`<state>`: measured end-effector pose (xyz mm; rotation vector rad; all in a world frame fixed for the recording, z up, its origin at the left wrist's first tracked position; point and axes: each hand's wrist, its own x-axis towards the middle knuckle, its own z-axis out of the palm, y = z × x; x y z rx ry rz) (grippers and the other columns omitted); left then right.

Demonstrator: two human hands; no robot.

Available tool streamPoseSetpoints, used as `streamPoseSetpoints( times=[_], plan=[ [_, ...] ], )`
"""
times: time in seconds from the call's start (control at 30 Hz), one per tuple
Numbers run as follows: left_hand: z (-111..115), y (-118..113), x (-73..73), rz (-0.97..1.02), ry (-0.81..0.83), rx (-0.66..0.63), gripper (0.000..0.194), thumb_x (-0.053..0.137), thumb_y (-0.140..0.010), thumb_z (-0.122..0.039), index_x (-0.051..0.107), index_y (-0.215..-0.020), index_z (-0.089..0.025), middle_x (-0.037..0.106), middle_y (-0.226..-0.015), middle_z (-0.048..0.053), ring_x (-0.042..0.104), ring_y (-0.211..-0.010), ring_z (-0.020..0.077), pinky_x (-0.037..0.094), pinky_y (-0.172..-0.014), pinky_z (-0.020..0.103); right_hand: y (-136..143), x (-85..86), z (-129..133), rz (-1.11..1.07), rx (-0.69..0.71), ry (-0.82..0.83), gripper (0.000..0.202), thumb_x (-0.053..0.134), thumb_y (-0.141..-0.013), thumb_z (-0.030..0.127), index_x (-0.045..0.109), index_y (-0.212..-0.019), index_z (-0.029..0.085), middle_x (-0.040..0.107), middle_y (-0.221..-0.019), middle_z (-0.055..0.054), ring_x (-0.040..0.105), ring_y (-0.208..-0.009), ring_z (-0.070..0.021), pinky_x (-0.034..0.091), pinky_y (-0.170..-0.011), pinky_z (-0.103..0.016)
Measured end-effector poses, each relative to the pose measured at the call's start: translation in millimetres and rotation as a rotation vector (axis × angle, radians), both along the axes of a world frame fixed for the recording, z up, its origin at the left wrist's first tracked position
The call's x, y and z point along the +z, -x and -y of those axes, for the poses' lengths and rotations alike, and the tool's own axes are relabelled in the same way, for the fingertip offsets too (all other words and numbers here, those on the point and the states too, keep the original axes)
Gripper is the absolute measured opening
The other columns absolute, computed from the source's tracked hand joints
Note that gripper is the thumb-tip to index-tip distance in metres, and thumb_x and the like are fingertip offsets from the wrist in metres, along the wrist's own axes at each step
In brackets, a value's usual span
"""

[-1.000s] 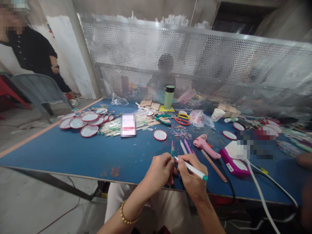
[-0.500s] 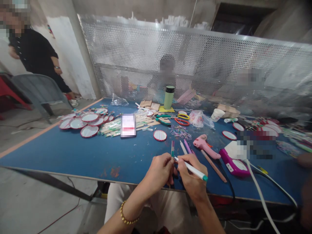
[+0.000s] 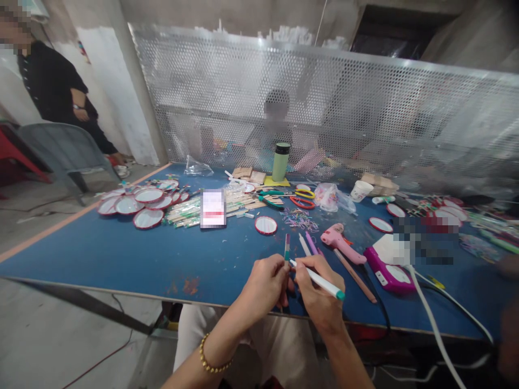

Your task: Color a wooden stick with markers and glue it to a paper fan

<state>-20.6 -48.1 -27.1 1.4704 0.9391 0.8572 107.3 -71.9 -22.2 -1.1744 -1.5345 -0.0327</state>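
My left hand (image 3: 265,278) is pinching the stick (image 3: 287,246), which is pointing away from me. My right hand (image 3: 320,286) is pinching the pen (image 3: 327,285), its tip sitting just right of the stick.

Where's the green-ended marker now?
Head view, right of centre: the marker is in the right hand, its tip beside the coloured stick in the left hand.

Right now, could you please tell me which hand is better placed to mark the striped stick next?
Probably the right hand: it holds the white pen, tip close to the striped stick, while the left hand grips that stick.
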Motion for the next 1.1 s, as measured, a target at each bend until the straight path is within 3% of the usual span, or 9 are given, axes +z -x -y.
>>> streamPoseSetpoints(
  times=[0.23,0.47,0.57,0.67,0.83,0.93,1.03,1.1],
  plan=[
    [-0.4,1.5,1.6,0.013,0.033,-0.008,0.029,0.044,-0.09,-0.039,0.049,-0.068,-0.02,0.051,-0.047,-0.005,0.048,-0.034,0.0087,0.035,-0.034,0.017,-2.0,-3.4,1.6,-0.037,-0.007,0.021,0.019,0.058,-0.09,0.022,0.066,-0.073,0.02,0.065,-0.054,0.003,0.059,-0.043,-0.0114,0.046,-0.045,-0.02],
    [-5.8,-0.5,-1.1,0.109,0.116,-0.003,0.023,0.051,-0.079,-0.041,0.055,-0.078,-0.018,0.061,-0.057,-0.001,0.049,-0.034,0.0083,0.037,-0.031,0.018,-2.5,-15.8,-1.3,-0.278,-0.102,0.014,0.018,0.061,-0.09,0.033,0.068,-0.084,0.018,0.069,-0.064,0.0,0.062,-0.046,-0.0123,0.052,-0.046,-0.022],
    [-8.2,-1.6,-4.5,0.125,0.099,0.011,0.021,0.055,-0.076,-0.039,0.055,-0.077,-0.017,0.062,-0.058,-0.001,0.05,-0.036,0.0081,0.037,-0.031,0.017,-0.4,-13.7,-3.5,-0.347,-0.123,-0.005,0.023,0.061,-0.092,0.038,0.07,-0.091,0.017,0.069,-0.066,0.0,0.059,-0.043,-0.0109,0.051,-0.044,-0.022],
    [-9.3,-1.7,-6.0,0.123,0.088,0.023,0.018,0.058,-0.074,-0.034,0.054,-0.075,-0.017,0.064,-0.061,0.0,0.051,-0.036,0.0076,0.035,-0.03,0.016,-2.7,-7.6,-1.0,-0.36,-0.099,0.002,0.028,0.06,-0.092,0.042,0.072,-0.087,0.017,0.065,-0.06,0.001,0.058,-0.043,-0.0107,0.05,-0.044,-0.021],
    [-8.4,-1.8,-4.0,0.053,0.076,0.038,0.019,0.058,-0.078,-0.033,0.063,-0.079,-0.014,0.069,-0.069,0.002,0.05,-0.034,0.0061,0.034,-0.03,0.016,-31.9,0.1,14.7,-0.273,-0.094,0.128,0.032,0.064,-0.09,0.046,0.073,-0.081,0.017,0.058,-0.052,0.003,0.051,-0.041,-0.01,0.041,-0.037,-0.02],
    [-7.6,-2.0,-3.3,0.061,0.089,0.044,0.026,0.06,-0.08,-0.038,0.066,-0.088,-0.014,0.07,-0.073,0.002,0.051,-0.034,0.0062,0.035,-0.03,0.017,-59.3,2.8,27.4,-0.219,-0.119,0.127,0.027,0.064,-0.09,0.042,0.074,-0.084,0.018,0.059,-0.053,0.002,0.052,-0.043,-0.0107,0.044,-0.041,-0.02],
    [-6.8,-1.8,-2.3,0.064,0.082,0.033,0.027,0.057,-0.083,-0.04,0.064,-0.091,-0.015,0.066,-0.063,-0.001,0.049,-0.033,0.0066,0.034,-0.03,0.016,-80.4,5.0,40.3,-0.121,-0.028,0.149,0.023,0.066,-0.087,0.038,0.074,-0.098,0.019,0.072,-0.081,-0.004,0.064,-0.059,-0.0133,0.055,-0.056,-0.022],
    [-6.2,-1.9,-0.8,0.045,0.083,0.042,0.022,0.055,-0.083,-0.035,0.062,-0.09,-0.015,0.062,-0.059,-0.003,0.047,-0.032,0.0065,0.034,-0.03,0.016,-87.4,5.7,46.7,-0.063,0.048,0.218,0.036,0.069,-0.085,0.037,0.07,-0.118,0.022,0.072,-0.094,-0.005,0.07,-0.074,-0.0159,0.059,-0.067,-0.024]
  ],
)
